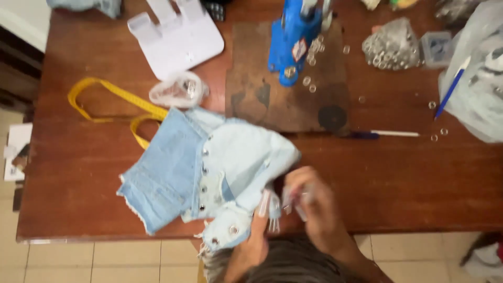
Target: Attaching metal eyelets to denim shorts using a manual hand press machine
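A light blue denim garment [204, 167] with metal eyelets lies on the wooden table [398, 173] near the front edge. My left hand [257, 230] grips its lower corner, where several eyelets show. My right hand [309, 202] is curled just to the right, pinching the fabric's edge or a small piece; motion blur hides which. A blue hand press [293, 34] stands on a dark board [283, 89] farther back, with loose metal rings [310, 84] around its base.
A yellow measuring tape [105, 99] lies at left beside a small plastic bag [178, 90]. A white device [175, 36] sits at the back. A bag of rings [392, 46], a pen [390, 133] and a large plastic bag [479, 78] are at right.
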